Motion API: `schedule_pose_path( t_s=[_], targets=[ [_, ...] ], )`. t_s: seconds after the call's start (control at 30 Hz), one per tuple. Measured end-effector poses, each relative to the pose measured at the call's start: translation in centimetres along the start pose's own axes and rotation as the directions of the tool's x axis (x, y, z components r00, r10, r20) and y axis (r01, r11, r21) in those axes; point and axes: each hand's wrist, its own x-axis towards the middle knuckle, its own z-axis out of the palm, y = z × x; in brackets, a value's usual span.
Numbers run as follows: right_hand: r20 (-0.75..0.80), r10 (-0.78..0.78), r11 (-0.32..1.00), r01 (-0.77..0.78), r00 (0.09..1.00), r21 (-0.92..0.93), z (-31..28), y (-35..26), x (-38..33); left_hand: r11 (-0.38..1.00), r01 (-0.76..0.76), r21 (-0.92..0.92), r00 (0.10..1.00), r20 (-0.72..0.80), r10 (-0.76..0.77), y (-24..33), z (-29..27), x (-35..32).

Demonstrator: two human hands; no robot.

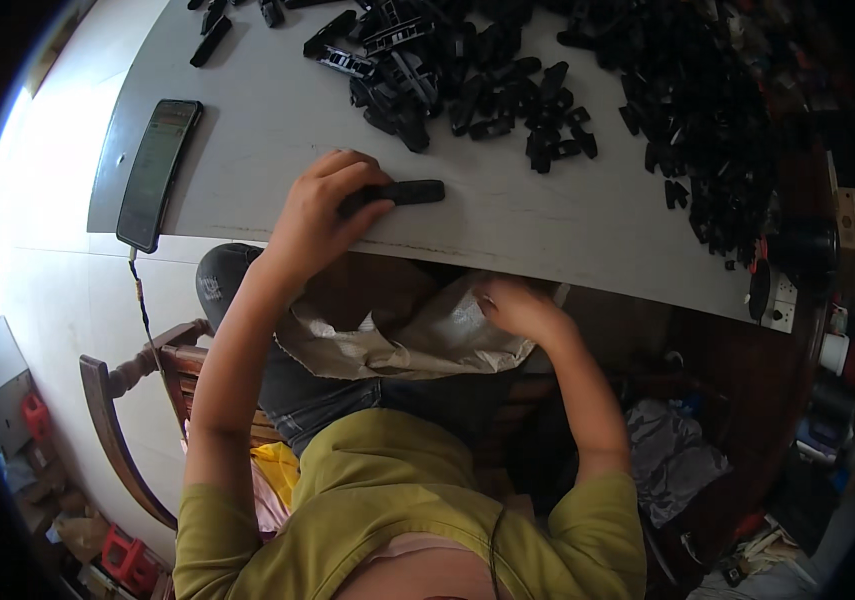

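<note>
My left hand [332, 205] rests over the front edge of the table, its fingers and thumb closed round a long black plastic part [415, 191]. The part lies level, close to the tabletop, and its left end is hidden in the hand. Below the table edge, my right hand [519, 308] reaches to a pale woven sack [427, 345] spread over my lap. Its fingers are curled at the sack's right side, and what they hold, if anything, is hidden. Loose black plastic parts [507, 100] are heaped on the table beyond both hands.
A phone [159, 172] with a cable lies at the table's [247, 150] left edge. More small black parts [707, 150] pile up on the right, near a power strip [783, 305]. A wooden chair [132, 430] stands at left, with red plastic stools [130, 562] behind.
</note>
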Motion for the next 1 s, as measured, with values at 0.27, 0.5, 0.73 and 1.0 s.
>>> schedule_pose_path(
  t_s=[0.27, 0.5, 0.73, 1.0],
  targets=[
    [-0.457, 0.097, 0.993, -0.059, 0.884, 0.098, 4.6, 1.4, 5.9, 0.999, 0.018, 0.033, 1.0, 0.012, -0.019, 0.3, -0.1, 0.3],
    [-0.424, 0.141, 0.969, -0.037, 0.894, 0.244, 6.5, -2.5, 6.1, 0.995, 0.011, 0.097, 0.994, 0.108, -0.022, 0.8, -0.2, 1.3],
    [-0.371, 0.201, 0.91, -0.033, 0.907, 0.413, 7.1, -1.4, 7.0, 0.994, -0.009, 0.111, 0.987, 0.161, -0.009, 0.5, -0.3, 1.3],
    [-0.356, 0.136, 0.881, 0.052, 0.925, 0.471, 5.8, -2.0, 5.6, 0.995, -0.009, 0.103, 0.991, 0.135, -0.005, 0.5, -0.6, 1.3]
  ],
)
